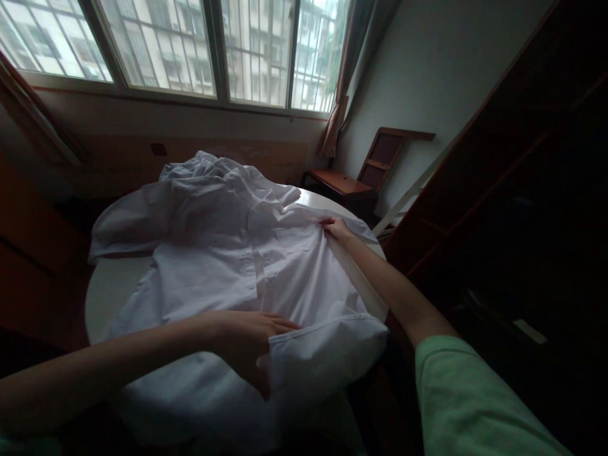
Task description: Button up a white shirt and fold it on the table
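Observation:
A large white button-front coat (204, 272) lies spread over a round table, wrinkled, with its buttons running down the middle. One sleeve reaches out to the left, and the cloth is bunched at the far end. My right hand (335, 228) pinches the coat's right side near the far edge, pulling creases into the fabric. In the foreground, my left hand (244, 345) is at a turned-up flap of the near part, with the cloth between thumb and fingers. The flap partly hides its fingertips.
The white round table (109, 294) shows at its rim on the left and right. A wooden chair (342, 182) stands beyond it by the wall. Barred windows (256, 50) with curtains are at the back. Dark wooden furniture (475, 183) stands on the right.

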Tool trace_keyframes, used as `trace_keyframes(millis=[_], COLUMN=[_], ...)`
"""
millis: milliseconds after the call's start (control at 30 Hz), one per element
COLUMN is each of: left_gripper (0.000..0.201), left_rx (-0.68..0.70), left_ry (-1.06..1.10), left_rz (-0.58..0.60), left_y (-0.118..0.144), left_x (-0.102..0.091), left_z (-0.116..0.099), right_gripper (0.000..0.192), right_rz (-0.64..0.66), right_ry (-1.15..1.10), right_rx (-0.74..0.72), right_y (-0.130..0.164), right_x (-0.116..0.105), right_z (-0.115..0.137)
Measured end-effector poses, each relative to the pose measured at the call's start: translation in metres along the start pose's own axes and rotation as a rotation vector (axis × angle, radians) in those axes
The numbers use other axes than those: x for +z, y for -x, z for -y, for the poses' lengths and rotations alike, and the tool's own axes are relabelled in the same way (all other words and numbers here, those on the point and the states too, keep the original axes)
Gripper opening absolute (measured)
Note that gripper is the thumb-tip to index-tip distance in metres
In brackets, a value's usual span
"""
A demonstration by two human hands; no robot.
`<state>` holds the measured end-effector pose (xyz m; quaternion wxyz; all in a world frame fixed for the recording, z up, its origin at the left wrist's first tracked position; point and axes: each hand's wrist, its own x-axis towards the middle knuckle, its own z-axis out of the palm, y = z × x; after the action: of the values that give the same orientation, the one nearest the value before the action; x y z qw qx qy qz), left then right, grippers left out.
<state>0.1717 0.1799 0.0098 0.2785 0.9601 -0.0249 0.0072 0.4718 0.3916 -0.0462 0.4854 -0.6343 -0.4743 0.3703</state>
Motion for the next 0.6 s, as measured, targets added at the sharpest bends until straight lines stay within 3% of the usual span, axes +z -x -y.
trace_keyframes(millis=[167, 233, 267, 333, 367, 467, 600], left_gripper=[0.048, 0.056, 0.058, 0.062, 0.060, 0.043, 0.040], left_rx=[-0.212, -0.286, -0.307, -0.375, -0.375, -0.306, -0.178], left_ry=[0.232, 0.190, 0.120, -0.115, -0.196, -0.302, -0.295], left_rz=[0.188, 0.149, 0.063, -0.133, -0.178, -0.125, -0.052], left_y=[-0.041, -0.074, -0.094, -0.133, -0.152, -0.195, -0.218], left_x=[-0.042, -0.049, -0.048, -0.039, -0.032, -0.007, 0.012], left_z=[0.009, 0.009, 0.009, 0.008, 0.008, 0.011, 0.021], right_gripper=[0.022, 0.023, 0.023, 0.024, 0.023, 0.021, 0.018], right_rz=[0.175, 0.235, 0.252, 0.263, 0.266, 0.264, 0.254], right_ry=[-0.020, -0.023, -0.023, -0.022, -0.026, -0.034, -0.017], right_rx=[0.046, 0.077, 0.085, 0.085, 0.080, 0.068, 0.063], right_y=[0.008, 0.011, 0.012, 0.014, 0.014, 0.012, 0.005], right_x=[-0.010, -0.013, -0.013, -0.014, -0.014, -0.013, -0.013], right_z=[0.010, 0.015, 0.016, 0.017, 0.017, 0.014, 0.008])
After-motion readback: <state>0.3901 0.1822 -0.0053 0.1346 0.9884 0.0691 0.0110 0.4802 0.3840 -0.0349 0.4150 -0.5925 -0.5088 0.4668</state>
